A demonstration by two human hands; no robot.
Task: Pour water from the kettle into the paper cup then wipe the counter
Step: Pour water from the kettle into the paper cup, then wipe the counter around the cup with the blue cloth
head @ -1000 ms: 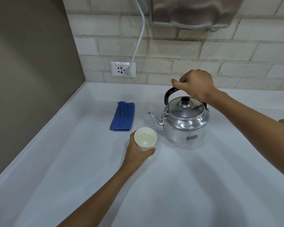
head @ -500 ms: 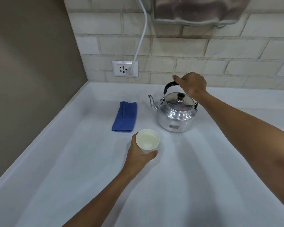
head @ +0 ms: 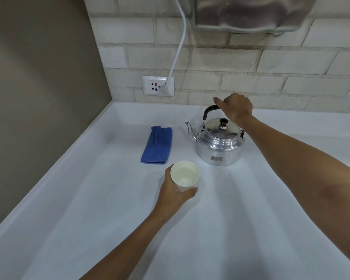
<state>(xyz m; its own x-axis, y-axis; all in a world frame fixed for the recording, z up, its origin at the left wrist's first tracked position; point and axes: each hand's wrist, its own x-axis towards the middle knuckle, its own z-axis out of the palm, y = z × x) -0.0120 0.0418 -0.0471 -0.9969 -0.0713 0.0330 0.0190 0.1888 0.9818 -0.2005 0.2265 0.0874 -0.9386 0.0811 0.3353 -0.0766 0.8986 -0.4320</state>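
A shiny metal kettle point(head: 218, 144) with a black handle stands upright on the white counter point(head: 240, 219), spout pointing left. My right hand point(head: 235, 107) rests on top of its handle, fingers curled over it. A white paper cup point(head: 185, 175) holding water sits in front of the kettle, and my left hand point(head: 175, 191) is wrapped around its near side. A folded blue cloth point(head: 157, 145) lies flat to the left of the kettle, beyond the cup, untouched.
A brick wall runs behind the counter with a socket plate point(head: 158, 85) and a white cable point(head: 178, 43) plugged into it. A metal appliance point(head: 253, 13) hangs on the wall above the kettle. A brown side wall point(head: 38, 87) bounds the counter's left edge.
The kettle has been carried back and away from the cup and now stands on the counter near the wall. My left hand and the cup stayed about where they were.
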